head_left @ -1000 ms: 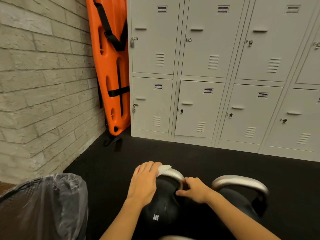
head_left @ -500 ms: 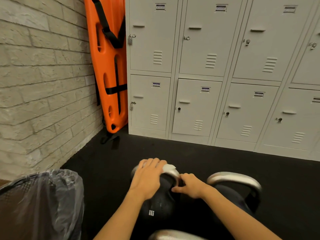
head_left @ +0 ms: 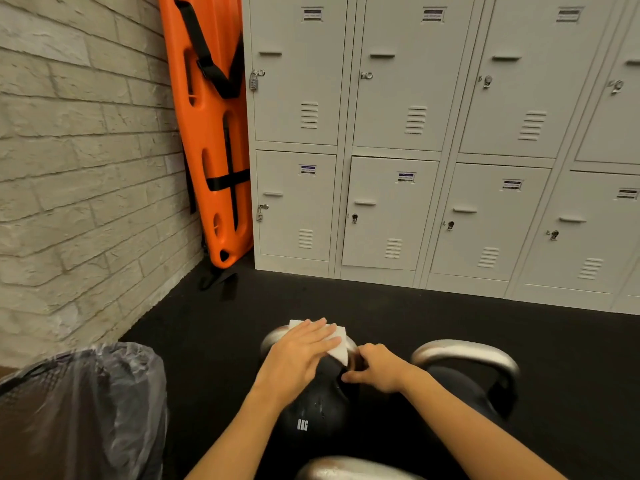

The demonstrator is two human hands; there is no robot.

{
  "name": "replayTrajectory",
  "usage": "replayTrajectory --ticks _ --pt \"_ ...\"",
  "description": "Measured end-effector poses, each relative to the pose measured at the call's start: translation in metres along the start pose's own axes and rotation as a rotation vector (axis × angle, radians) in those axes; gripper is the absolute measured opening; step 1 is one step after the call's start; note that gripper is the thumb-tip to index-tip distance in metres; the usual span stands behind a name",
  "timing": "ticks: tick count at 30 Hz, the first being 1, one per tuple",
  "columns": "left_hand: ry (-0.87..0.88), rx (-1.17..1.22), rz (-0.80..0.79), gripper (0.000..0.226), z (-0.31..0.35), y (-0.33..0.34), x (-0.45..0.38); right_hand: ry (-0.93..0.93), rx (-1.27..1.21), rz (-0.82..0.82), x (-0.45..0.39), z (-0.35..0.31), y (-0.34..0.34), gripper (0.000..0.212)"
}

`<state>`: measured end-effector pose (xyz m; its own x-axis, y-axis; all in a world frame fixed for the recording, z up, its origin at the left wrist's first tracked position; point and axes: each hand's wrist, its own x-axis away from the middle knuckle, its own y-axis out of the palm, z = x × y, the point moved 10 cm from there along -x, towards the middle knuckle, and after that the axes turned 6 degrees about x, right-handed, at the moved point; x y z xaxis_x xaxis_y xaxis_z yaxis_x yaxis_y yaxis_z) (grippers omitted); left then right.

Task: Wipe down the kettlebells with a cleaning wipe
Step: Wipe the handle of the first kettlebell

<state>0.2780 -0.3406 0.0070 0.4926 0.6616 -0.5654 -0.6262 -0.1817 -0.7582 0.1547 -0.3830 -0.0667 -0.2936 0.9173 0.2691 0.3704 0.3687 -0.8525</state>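
A black kettlebell marked 8KG [head_left: 313, 415] stands on the dark floor in front of me, its steel handle mostly covered. My left hand [head_left: 298, 358] lies flat on a white cleaning wipe [head_left: 337, 344], pressing it over the top of that handle. My right hand [head_left: 379, 367] grips the handle's right side, fingers curled around it. A second, larger black kettlebell [head_left: 464, 355] with a steel handle stands just to the right. The handle of a third kettlebell [head_left: 346, 471] shows at the bottom edge.
A bin lined with a clear bag [head_left: 79, 410] stands at the lower left. A brick wall [head_left: 86, 168] runs along the left. An orange spine board [head_left: 211, 133] leans in the corner beside grey lockers [head_left: 433, 150]. Black floor [head_left: 450, 317] stretches ahead.
My left hand has flattened out and slid the wipe along the handle top; more of the wipe now shows past the fingers. The right hand keeps its grip.
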Motion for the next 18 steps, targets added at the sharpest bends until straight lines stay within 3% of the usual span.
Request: replayTrajectory --ticks 6,12,18 --pt "-0.044 -0.01 0.112 0.042 -0.02 -0.011 0.016 0.005 0.017 -0.009 -0.005 0.001 0.0 0.025" --pt "0.061 -0.116 -0.178 0.047 0.013 0.029 -0.01 -0.045 0.001 -0.006 -0.004 -0.002 0.0 0.036" --pt "0.086 -0.143 -0.239 0.047 0.016 0.032 -0.015 -0.053 -0.002 0.01 -0.005 -0.002 -0.001 0.035"
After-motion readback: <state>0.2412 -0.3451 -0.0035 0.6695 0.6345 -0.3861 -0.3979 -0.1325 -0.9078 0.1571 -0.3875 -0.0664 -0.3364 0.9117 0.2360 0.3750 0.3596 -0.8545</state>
